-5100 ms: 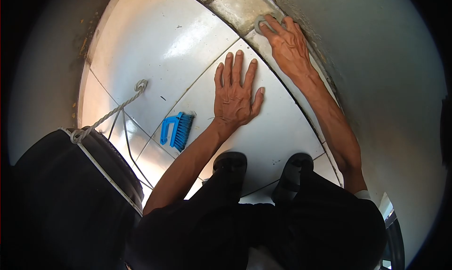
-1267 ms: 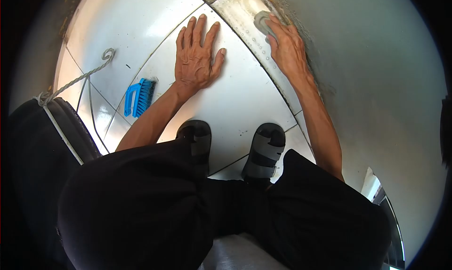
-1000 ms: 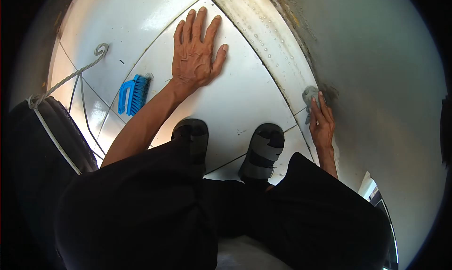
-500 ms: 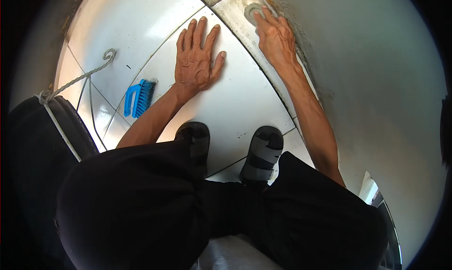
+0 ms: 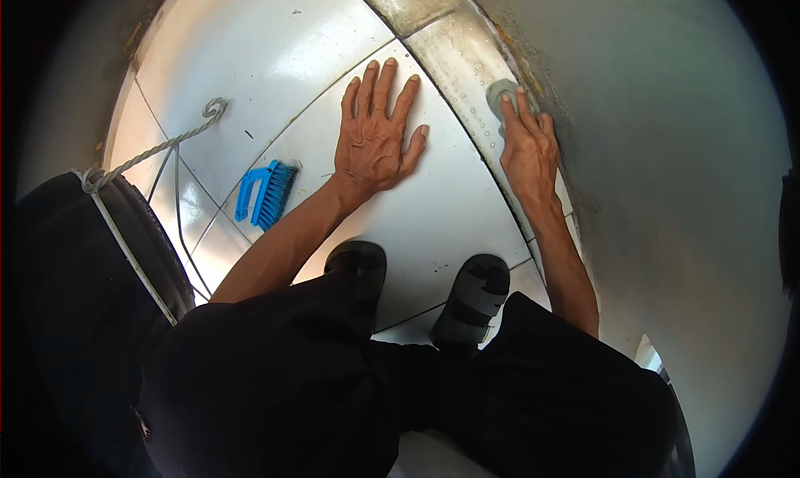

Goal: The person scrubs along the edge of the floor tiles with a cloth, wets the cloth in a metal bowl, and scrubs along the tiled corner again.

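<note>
Head view: showing, largest of all, a smooth grey wall along the right side. Looking down next on a white tiled floor, crossed by thin dark joints. Taking in both bent legs across the lower part, dressed in black trousers. Including at the left edge a black container, apparently a bucket, bearing a pale twisted handle stretched out above the floor toward a curled end; not showing its inside, so leaving its contents unknown. Lining the foot of the wall with a narrow tile strip, parted from the floor by a dark gap and stained toward its far end.

Resting the left hand palm down on the floor, spreading the fingers wide, holding nothing. Reaching over the strip with the right hand, half extending the fingers, hiding the thumb's hold from clear view. Standing on the floor in dark sandals, set apart.

Lying left of the left hand, nearer to it than to the right: a blue brush, slanting away from the legs, turning its bristles toward the left forearm. Holding under the right fingertips a grey wad, cloth or pad; touching the strip just ahead of that hand and slightly left, seemingly pointing its long axis along the strip, lying well apart from the left hand. Dotting the strip beside it, finally: small droplets or suds.
</note>
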A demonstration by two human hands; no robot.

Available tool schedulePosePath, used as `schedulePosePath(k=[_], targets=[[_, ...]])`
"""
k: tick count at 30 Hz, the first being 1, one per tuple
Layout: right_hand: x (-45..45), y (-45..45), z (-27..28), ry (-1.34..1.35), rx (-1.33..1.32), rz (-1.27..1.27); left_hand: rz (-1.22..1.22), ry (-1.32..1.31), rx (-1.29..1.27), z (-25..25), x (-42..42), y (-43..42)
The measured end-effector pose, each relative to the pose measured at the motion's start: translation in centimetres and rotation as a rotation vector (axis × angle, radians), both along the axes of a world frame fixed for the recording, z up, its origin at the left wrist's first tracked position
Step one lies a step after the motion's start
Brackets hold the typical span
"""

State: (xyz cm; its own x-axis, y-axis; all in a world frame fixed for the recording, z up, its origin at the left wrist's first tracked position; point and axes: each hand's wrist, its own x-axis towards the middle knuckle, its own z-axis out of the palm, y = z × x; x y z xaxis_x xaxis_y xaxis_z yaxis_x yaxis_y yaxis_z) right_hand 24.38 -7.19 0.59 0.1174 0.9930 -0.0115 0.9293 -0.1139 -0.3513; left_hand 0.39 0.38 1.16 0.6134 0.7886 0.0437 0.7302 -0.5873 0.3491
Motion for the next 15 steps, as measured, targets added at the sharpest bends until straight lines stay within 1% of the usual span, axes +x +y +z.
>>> schedulePosePath(k=[1,3,4,6,7,8,10,13,15], targets=[[-1.3,3.5,-0.2,0.019,0.008,0.013,0.001,0.006,0.015,0.1,0.0,0.0],[-3.3,9.6,-2.2,-0.071,0.179,0.065,0.003,-0.013,-0.011,0.3,0.0,0.1],[-4.0,11.2,-2.3,-0.067,0.194,0.071,0.009,-0.016,-0.015,0.5,0.1,0.1],[-4.9,13.9,-1.8,-0.074,0.128,0.032,0.012,-0.026,-0.003,0.5,0.1,0.2],[-4.5,13.2,-1.9,-0.035,0.149,0.057,0.007,-0.038,-0.017,0.5,0.0,0.1],[-3.6,11.6,-1.9,0.001,0.177,0.081,0.007,-0.035,-0.017,0.6,0.0,0.1],[-2.4,5.7,-0.2,0.066,0.079,0.035,0.002,-0.025,-0.028,0.5,-0.1,0.1],[0.5,-5.2,2.8,0.004,-0.067,0.028,-0.005,-0.018,-0.051,0.5,-0.2,0.1],[2.8,-11.3,2.3,0.021,-0.104,0.029,-0.004,-0.001,-0.064,0.5,-0.1,0.1]])
